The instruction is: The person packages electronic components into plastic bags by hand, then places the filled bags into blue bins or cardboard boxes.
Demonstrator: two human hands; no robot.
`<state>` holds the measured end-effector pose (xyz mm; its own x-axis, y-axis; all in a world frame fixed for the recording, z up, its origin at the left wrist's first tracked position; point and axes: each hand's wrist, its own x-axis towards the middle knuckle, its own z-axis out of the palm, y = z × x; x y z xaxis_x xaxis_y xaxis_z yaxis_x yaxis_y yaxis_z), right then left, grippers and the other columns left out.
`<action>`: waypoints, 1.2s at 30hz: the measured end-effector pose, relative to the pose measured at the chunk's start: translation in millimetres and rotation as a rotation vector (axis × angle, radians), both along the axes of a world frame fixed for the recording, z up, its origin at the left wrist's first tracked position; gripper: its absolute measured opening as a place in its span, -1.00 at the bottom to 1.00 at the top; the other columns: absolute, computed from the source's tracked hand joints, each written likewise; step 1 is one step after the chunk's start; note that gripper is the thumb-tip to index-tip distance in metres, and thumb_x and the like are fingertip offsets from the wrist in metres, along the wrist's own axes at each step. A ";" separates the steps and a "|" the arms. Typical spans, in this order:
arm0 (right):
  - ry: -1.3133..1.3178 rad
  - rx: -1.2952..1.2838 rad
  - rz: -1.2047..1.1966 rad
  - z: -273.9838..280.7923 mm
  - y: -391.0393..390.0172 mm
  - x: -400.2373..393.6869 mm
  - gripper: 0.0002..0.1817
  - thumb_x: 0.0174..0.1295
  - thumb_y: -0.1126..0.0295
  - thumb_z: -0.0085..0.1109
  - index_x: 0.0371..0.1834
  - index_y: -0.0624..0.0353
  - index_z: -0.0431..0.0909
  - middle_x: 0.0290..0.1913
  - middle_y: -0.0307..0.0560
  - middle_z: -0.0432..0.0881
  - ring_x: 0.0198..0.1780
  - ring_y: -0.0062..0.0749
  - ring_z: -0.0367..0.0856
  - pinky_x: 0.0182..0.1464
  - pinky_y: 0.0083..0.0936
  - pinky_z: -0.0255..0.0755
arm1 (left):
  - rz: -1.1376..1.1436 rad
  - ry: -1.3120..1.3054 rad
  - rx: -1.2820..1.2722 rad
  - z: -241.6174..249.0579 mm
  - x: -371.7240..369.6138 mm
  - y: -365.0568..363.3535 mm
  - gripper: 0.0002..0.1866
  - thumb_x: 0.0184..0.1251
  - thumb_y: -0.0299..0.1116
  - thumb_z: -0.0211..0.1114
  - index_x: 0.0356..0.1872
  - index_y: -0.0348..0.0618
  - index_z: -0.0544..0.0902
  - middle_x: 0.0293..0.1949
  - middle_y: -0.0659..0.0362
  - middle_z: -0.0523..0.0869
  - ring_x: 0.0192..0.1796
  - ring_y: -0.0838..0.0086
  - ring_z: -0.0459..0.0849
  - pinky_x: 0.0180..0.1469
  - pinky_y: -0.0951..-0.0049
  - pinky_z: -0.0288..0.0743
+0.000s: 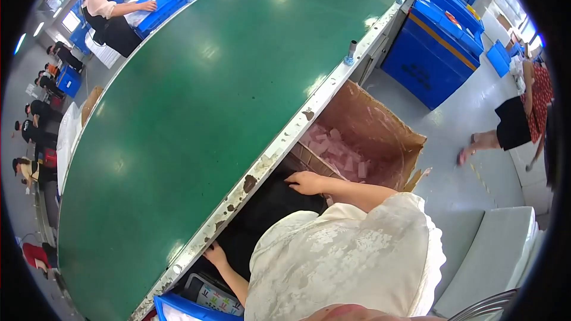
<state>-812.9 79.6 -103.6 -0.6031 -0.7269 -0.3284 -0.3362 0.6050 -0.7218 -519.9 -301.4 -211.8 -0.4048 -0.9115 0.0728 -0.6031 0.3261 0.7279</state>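
Note:
My left hand [216, 254] is beside the metal edge rail [250, 181] of a green conveyor belt [196, 101], fingers stretched toward it and partly apart. Over the black cloth [262, 202] across my lap is my right hand [306, 182], its fingers loosely bent and apart. It lies close to the near wall of an open cardboard box [386, 122]. Inside that box are several pale pieces [339, 151]. Neither hand visibly holds anything.
A blue bin [178, 308] and a patterned bag [217, 298] are by my left arm. Metal posts [351, 52] stand on the rail. A large blue container [431, 53] stands beyond the box. A co-worker [107, 12] works across the belt; another person [523, 113] is at right.

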 end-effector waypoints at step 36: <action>0.202 0.181 0.118 8.5 -3.3 -4.9 -0.70 0.23 0.45 0.07 0.00 0.28 0.60 0.05 0.19 0.67 0.09 0.14 0.68 0.10 -0.04 0.59 | -0.019 -0.051 -0.324 36.0 2.6 6.4 -0.63 0.42 -0.37 0.34 0.15 -0.36 0.65 0.07 -0.27 0.71 0.11 -0.18 0.65 0.21 0.16 0.53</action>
<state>-817.9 76.3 -95.2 -0.5841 -0.7364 -0.3414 -0.5377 0.6661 -0.5169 -517.3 -294.9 -175.8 -0.4322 -0.8365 0.3369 -0.6276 0.5473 0.5537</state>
